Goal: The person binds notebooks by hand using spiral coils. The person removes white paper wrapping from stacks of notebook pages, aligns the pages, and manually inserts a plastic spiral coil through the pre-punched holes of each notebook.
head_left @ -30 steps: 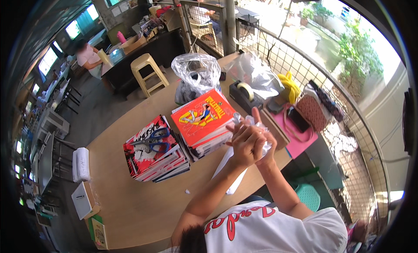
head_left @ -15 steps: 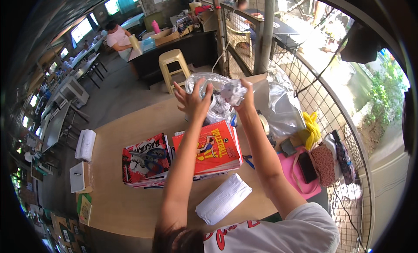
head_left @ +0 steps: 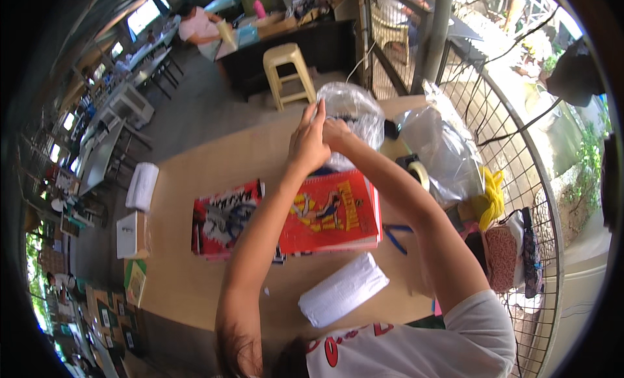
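Both my hands meet over a clear plastic bag [head_left: 364, 108] at the far side of the table. My left hand [head_left: 310, 143] is at the bag's near left edge, fingers stretched upward, with nothing visible in it. Reaching in beside it, my right hand [head_left: 335, 132] has its fingers hidden behind the left hand and the bag, so its hold does not show. Closer to me lies a stack of red notebooks [head_left: 331, 212]. Left of it is another notebook stack [head_left: 224, 212] with scissors [head_left: 237, 215] on top, partly behind my left forearm.
A white wrapped bundle [head_left: 343, 290] lies nearest me, with blue-handled pliers [head_left: 396, 238] beyond it. At right are a tape roll [head_left: 419, 175], a large plastic sheet [head_left: 442, 150] and yellow cord [head_left: 491, 199] by a wire-mesh fence [head_left: 526, 150]. A stool [head_left: 286, 69] stands past the table.
My right hand, which held a crumpled whitish wad above the bag, has moved down and left against my left hand. The wad is out of sight. The view has shifted.
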The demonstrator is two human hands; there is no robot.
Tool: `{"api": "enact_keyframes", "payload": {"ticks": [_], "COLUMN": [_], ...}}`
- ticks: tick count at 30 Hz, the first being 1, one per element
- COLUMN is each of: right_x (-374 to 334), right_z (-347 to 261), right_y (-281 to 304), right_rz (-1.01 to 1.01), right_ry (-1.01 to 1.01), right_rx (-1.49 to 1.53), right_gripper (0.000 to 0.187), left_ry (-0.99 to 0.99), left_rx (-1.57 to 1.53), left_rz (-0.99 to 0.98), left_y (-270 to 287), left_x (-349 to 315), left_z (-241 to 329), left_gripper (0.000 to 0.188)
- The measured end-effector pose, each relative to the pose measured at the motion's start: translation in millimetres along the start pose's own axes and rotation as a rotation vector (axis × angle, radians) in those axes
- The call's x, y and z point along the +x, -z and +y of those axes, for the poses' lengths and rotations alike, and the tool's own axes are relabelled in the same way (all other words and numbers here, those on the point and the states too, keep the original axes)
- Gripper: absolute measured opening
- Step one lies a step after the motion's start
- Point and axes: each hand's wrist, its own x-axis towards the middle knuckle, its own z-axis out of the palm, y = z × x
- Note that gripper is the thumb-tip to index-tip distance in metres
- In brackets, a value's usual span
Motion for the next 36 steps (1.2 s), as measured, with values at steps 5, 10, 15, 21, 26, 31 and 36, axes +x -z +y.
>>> {"api": "enact_keyframes", "payload": {"ticks": [5,10,15,21,26,31,36], "right_x": [-26,-135,-270,-347,-402,-393,-427], "right_z": [8,0,-92,-147,-147,-177,-180], "right_y": [22,78,74,30,14,4,-36], "right_rz": [0.003,0.553,0.793,0.644,0.589,0.642,0.601], "right_ry": [0.114,-0.108,-0.113,-0.181,-0.36,-0.358,-0.704], "right_rx": [0.066,0.564,1.038,1.334,1.369,1.176,1.182], "right_gripper": [0.072,0.042,0.02,0.016,0.018,0.018,0.02], "left_ry": [0.075,-0.154,0.787,0.497,-0.156,-0.199,-0.244], "left_rx": [-0.19,-0.452,-0.269,-0.025,-0.35,0.15,0.486], "left_rz": [-0.107,0.737,0.374,0.077,0.494,0.181,-0.151], "left_y": [74,120,1,-34,89,54,-1], "left_x": [-48,-249,-460,-495,-275,-18,35], "left_z": [21,9,-83,-145,22,47,24], "left_gripper": [0.088,0.012,0.019,0.012,0.015,0.014,0.026]}}
